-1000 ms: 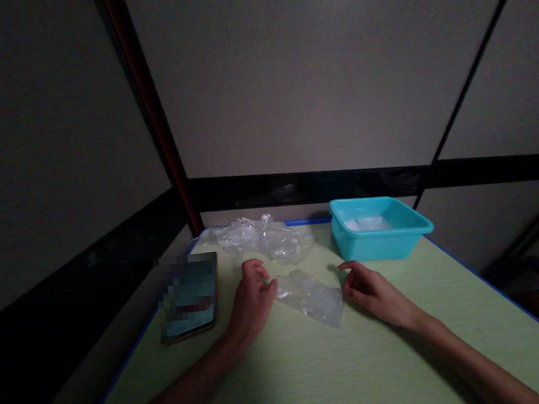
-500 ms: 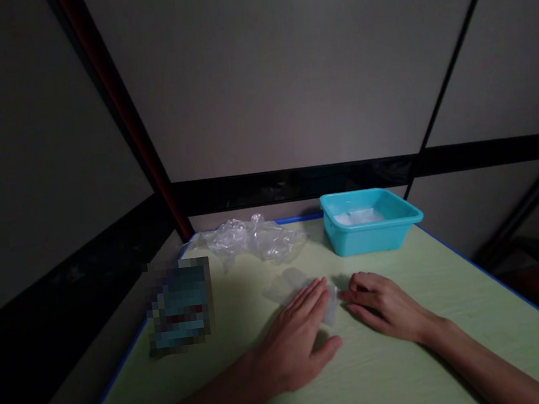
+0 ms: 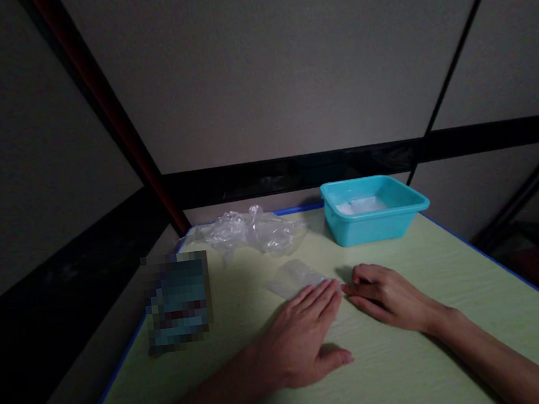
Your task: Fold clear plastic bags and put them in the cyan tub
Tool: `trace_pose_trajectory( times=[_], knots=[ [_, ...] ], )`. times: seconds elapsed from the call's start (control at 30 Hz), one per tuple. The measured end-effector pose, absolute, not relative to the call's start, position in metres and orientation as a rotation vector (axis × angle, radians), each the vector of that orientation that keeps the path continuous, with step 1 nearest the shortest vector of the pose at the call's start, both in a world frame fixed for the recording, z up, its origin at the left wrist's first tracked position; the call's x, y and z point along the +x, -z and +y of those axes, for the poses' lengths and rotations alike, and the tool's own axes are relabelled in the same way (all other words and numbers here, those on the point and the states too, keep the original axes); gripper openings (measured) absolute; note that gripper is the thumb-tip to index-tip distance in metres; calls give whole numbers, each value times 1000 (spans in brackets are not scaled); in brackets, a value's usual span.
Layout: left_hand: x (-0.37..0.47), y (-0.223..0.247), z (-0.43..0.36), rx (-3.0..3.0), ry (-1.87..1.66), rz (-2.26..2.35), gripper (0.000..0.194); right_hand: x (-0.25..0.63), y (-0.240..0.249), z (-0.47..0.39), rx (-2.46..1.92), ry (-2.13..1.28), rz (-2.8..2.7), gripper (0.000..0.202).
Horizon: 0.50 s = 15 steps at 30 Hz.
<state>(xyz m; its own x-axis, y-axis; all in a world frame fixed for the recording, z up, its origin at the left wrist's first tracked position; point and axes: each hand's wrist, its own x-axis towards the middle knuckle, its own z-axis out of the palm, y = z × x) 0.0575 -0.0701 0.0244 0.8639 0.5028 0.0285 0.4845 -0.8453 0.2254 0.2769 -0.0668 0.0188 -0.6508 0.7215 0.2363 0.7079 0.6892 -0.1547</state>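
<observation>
A small clear plastic bag [image 3: 292, 278] lies flat on the table, partly hidden under my left hand [image 3: 307, 337]. That hand rests palm down on it, fingers straight and close together, thumb spread out to the side. My right hand [image 3: 387, 299] is just to the right, its side resting on the table. Its fingers are curled, and the index finger and thumb close at the bag's right edge, near my left fingertips. How much of the bag is between them is hard to see.
A crumpled clear plastic wrapper [image 3: 253, 230] lies at the back of the pale green table [image 3: 391, 376]. At the back right stands a turquoise basin [image 3: 372, 226] with white material [image 3: 362, 206] inside. A blurred-out item [image 3: 181, 306] is at the left edge. A panelled wall rises behind.
My left hand has slid slightly right across the bag, covering its right part and reaching the right fingertips. My right hand stays nearly in place. The view has tilted a little.
</observation>
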Motion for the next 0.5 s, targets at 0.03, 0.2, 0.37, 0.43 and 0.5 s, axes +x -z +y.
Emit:
trace_pose_trajectory(
  times=[0.03, 0.2, 0.37, 0.43, 0.5],
  knots=[
    [57, -24, -70, 2827, -130, 753, 74, 278, -19, -67, -1134, -67, -2613, 28],
    [57, -23, -70, 2830, -137, 738, 70, 279, -19, -67, -1110, -24, -2547, 30],
    [57, -25, -70, 2835, -113, 737, 70, 278, -20, -67, -1155, -19, -2570, 29],
    [57, -26, -69, 2828, -102, 741, 70, 277, -20, -67, -1173, -27, -2574, 29],
    [57, -27, -69, 2817, -94, 738, 70, 277, -20, -67, -1180, -31, -2571, 29]
  ],
)
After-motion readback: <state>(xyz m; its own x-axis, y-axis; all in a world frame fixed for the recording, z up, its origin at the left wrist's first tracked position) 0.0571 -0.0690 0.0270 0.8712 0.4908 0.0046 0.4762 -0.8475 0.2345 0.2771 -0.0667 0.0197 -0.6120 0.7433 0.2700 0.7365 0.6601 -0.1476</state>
